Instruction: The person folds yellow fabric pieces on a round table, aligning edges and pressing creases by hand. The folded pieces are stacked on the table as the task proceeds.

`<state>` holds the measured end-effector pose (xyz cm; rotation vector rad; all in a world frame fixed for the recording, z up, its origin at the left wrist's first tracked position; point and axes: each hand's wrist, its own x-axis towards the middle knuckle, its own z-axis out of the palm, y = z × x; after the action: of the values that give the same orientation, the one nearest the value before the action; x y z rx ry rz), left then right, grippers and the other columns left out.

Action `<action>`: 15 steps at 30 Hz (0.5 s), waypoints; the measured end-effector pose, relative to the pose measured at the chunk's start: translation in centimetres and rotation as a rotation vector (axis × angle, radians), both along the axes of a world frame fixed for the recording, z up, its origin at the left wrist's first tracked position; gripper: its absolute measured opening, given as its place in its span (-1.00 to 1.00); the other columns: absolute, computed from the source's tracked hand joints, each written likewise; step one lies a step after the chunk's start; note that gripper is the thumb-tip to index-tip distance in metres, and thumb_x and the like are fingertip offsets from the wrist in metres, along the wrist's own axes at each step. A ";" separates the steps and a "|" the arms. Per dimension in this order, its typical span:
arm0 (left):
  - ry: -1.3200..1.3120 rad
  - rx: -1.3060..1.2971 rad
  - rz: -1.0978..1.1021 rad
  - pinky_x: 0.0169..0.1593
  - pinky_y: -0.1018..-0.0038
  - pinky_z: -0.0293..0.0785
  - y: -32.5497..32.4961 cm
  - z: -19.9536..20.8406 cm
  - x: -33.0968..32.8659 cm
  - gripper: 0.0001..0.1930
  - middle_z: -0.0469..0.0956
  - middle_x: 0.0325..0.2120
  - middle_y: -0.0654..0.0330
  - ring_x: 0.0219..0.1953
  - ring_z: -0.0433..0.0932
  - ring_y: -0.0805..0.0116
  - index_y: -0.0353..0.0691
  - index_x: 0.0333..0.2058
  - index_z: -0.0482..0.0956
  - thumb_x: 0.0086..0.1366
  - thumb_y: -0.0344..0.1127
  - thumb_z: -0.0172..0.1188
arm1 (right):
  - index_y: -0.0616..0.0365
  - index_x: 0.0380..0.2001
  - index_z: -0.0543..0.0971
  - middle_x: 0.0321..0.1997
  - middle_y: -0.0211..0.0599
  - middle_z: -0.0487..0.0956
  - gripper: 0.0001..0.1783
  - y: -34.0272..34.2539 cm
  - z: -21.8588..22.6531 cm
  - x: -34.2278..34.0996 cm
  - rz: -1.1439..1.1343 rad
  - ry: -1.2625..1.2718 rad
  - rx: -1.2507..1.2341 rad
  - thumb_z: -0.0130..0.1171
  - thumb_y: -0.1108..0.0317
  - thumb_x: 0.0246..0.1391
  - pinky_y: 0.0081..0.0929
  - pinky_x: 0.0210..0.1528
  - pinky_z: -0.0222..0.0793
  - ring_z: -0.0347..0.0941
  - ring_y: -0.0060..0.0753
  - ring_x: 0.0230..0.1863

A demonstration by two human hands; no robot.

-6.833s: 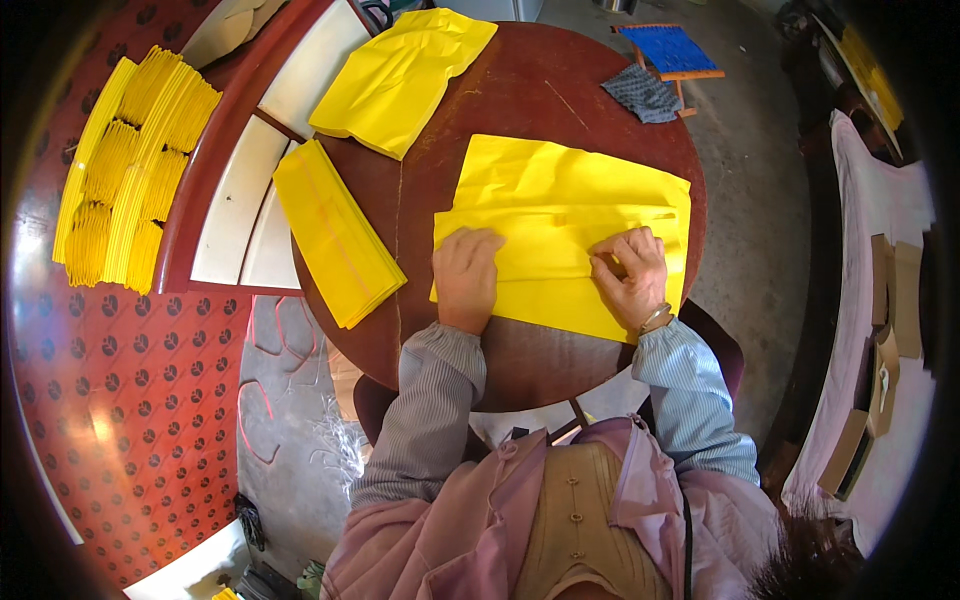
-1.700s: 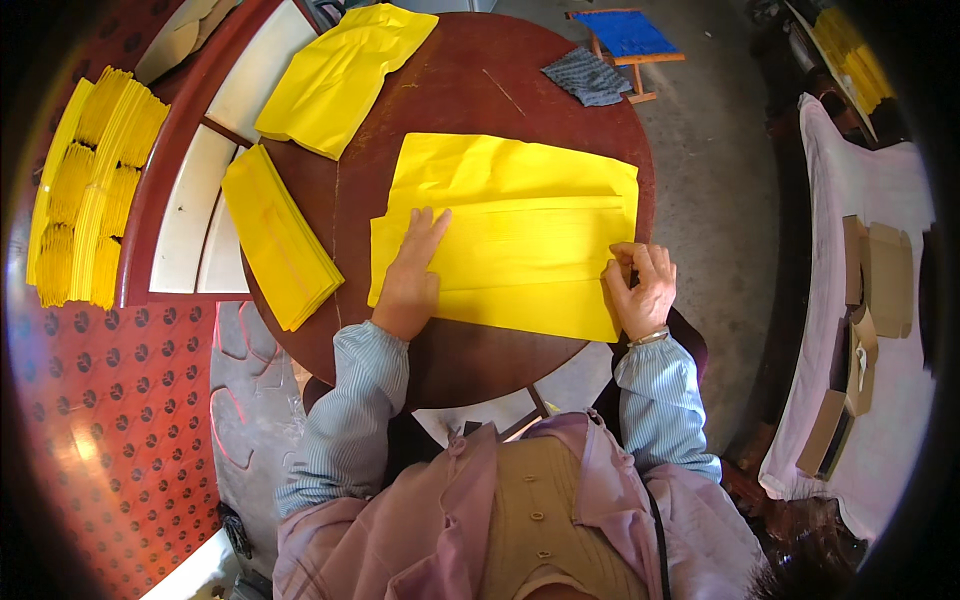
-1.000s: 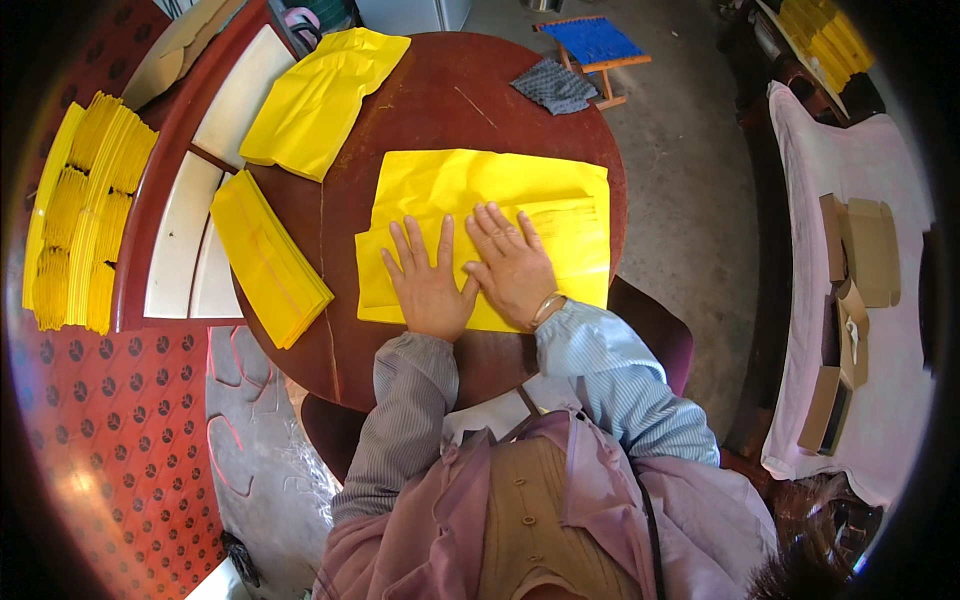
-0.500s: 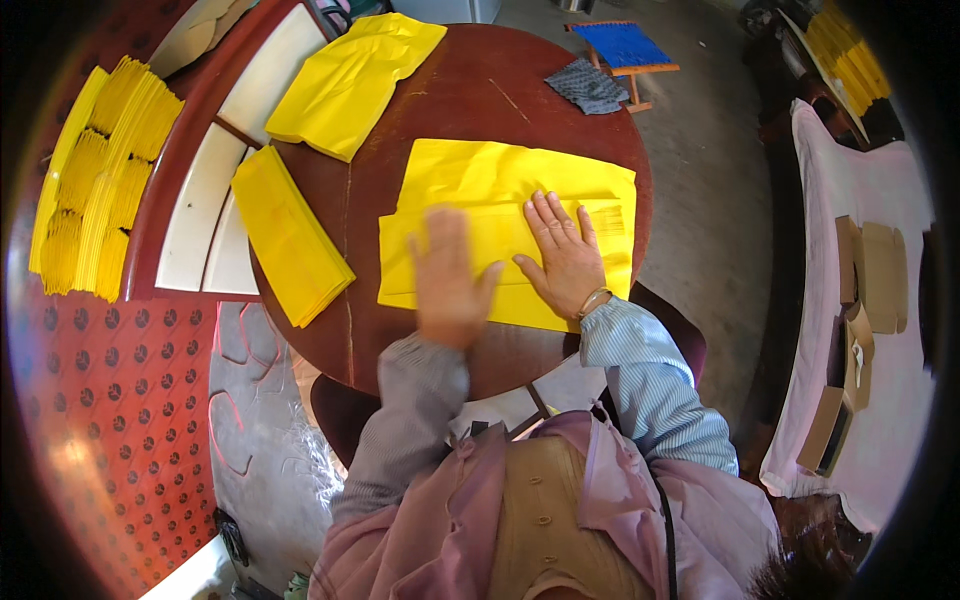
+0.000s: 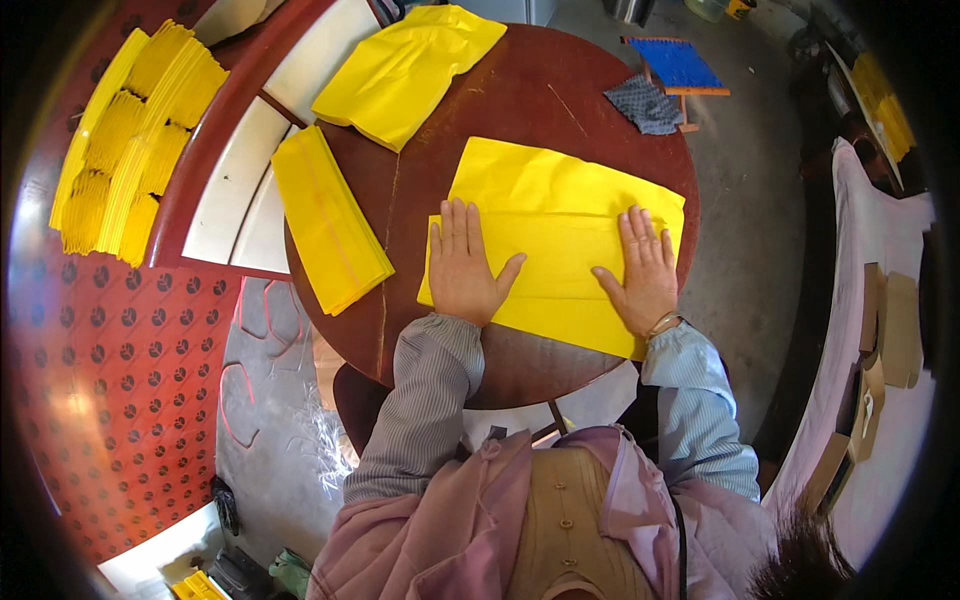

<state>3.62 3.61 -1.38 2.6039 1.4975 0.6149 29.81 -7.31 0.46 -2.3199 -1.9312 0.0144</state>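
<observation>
A yellow cloth-like sheet [image 5: 560,245] lies across the near right of a round dark-red table, with a fold line running over its middle. My left hand [image 5: 468,275] rests flat on its left edge, fingers together and thumb stretched out. Toward its right edge my right hand [image 5: 648,280] presses down flat, fingers slightly apart, a bracelet at the wrist. Neither hand grips anything. To the left lies a narrow folded stack of the same yellow material [image 5: 330,220]. Another yellow piece [image 5: 410,72], loose and wrinkled, sits at the far left of the table.
The round table [image 5: 540,90] adjoins a white-panelled, red-framed piece [image 5: 235,190] on the left. Bundled yellow stacks [image 5: 135,140] stand beyond it. A blue-topped stool [image 5: 678,66] with a dark cloth [image 5: 645,105] is at the far right. Open cardboard boxes [image 5: 900,330] lie on a pale cover.
My hands have moved apart, the right one toward the sheet's right side. My left hand, blurred before, is now sharp. The whole view has shifted, so the table appears farther right.
</observation>
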 end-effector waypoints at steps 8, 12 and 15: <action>-0.079 0.119 0.019 0.48 -0.18 0.18 -0.2 -0.8 0.1 0.02 0.16 0.43 -0.51 0.50 0.17 -0.45 -0.49 0.42 0.26 0.25 0.17 0.45 | -0.05 0.63 0.06 0.74 -0.21 -0.05 -0.06 -0.6 -0.8 2.0 -0.028 0.042 -0.023 0.00 -0.29 0.41 -0.03 0.73 -0.43 -0.24 -0.16 0.75; -0.155 0.176 -0.022 0.51 -0.14 0.10 0.2 0.4 0.1 -0.04 0.12 0.48 -0.43 0.55 0.08 -0.38 -0.48 0.43 0.25 0.32 0.11 0.40 | -0.02 0.62 0.07 0.74 -0.19 -0.05 -0.15 -0.6 -0.2 3.2 0.029 0.100 -0.071 0.00 -0.14 0.45 -0.01 0.72 -0.42 -0.21 -0.13 0.74; -0.084 0.106 0.054 0.53 -0.06 0.09 -0.4 1.7 -0.9 -0.20 0.17 0.47 -0.34 0.54 0.11 -0.31 -0.50 0.41 0.27 0.40 -0.09 0.35 | -0.02 0.46 0.41 0.58 -0.23 0.33 -0.40 0.3 1.0 5.9 0.119 0.275 0.025 -0.01 0.02 0.47 0.00 0.63 -0.11 0.11 -0.08 0.61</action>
<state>2.67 3.24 0.31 2.5849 1.5547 0.8205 35.68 -7.05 1.45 -2.0580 -1.9122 0.3012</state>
